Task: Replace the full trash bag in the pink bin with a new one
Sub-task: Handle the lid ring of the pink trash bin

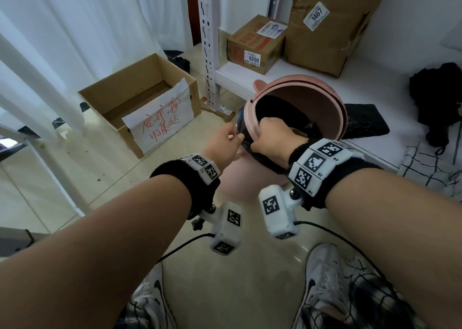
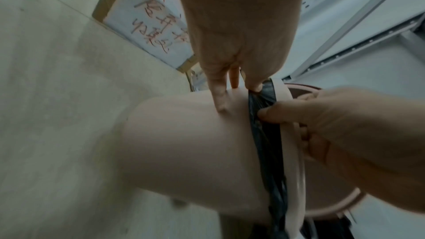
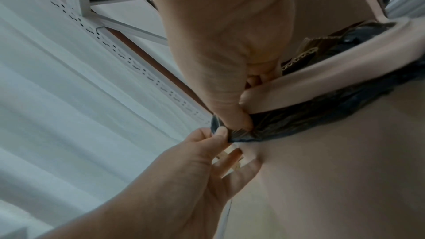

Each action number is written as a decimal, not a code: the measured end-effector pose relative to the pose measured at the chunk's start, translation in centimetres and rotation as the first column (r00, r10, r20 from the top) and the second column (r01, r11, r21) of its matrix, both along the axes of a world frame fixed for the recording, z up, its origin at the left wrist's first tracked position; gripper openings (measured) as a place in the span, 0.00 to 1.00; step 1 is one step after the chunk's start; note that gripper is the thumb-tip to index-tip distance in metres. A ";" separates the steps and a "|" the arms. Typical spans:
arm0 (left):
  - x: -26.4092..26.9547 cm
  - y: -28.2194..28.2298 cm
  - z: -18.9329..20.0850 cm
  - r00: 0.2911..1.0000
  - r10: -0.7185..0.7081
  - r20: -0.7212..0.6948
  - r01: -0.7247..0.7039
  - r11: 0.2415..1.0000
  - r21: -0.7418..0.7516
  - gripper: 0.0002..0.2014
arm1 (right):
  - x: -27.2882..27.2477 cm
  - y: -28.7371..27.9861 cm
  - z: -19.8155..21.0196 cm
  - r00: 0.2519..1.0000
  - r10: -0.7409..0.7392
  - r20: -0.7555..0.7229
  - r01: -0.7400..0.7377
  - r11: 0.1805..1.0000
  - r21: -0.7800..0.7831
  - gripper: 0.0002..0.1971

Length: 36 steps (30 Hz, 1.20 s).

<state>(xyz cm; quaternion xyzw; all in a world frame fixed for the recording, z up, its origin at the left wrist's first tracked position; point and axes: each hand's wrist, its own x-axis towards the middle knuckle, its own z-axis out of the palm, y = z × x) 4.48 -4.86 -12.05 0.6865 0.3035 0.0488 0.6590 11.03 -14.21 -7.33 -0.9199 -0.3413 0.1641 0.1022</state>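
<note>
The pink bin [image 1: 240,176] stands on the floor with its lid [image 1: 312,96] swung up behind. A black trash bag [image 1: 265,162] lines it and folds out under the pink rim ring [image 1: 252,126]. My left hand [image 1: 235,137] pinches the bag's loose edge [image 3: 230,136] between thumb and forefinger, its other fingers [image 2: 218,101] resting on the bin's wall [image 2: 184,143]. My right hand [image 1: 257,141] curls its fingers over the rim ring [image 3: 322,86], thumb pressing the bag [image 2: 264,152] just below. Cardboard scraps [image 3: 303,52] show inside the bag.
An open cardboard box [image 1: 140,103] with a handwritten paper sign sits on the floor to the left. A white shelf post [image 1: 208,41] stands behind the bin; the low shelf [image 1: 375,153] bears two parcels [image 1: 255,46], a flat black item [image 1: 367,121] and dark cloth [image 1: 440,103]. Curtains [image 1: 50,41] hang left.
</note>
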 end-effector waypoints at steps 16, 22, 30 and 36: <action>0.9 0.4 -2.2 1.000 -0.006 0.020 -0.003 0.910 0.415 0.11 | 0.7 -1.0 -1.2 0.997 -0.003 -0.082 0.025 0.962 0.272 0.15; -2.6 2.7 -3.4 0.960 -0.242 -0.140 0.277 0.751 0.599 0.45 | 0.1 1.1 -1.4 0.999 0.008 -0.045 0.005 0.960 0.281 0.16; 0.4 0.9 -6.0 0.919 -0.126 -0.373 0.374 0.572 0.729 0.70 | 2.8 0.6 -0.8 0.994 -0.027 -0.102 0.039 0.993 0.111 0.21; 0.6 0.7 -6.9 0.928 -0.158 -0.338 0.366 0.560 0.744 0.71 | 3.0 0.4 -1.1 0.996 -0.035 -0.079 0.041 0.995 0.086 0.18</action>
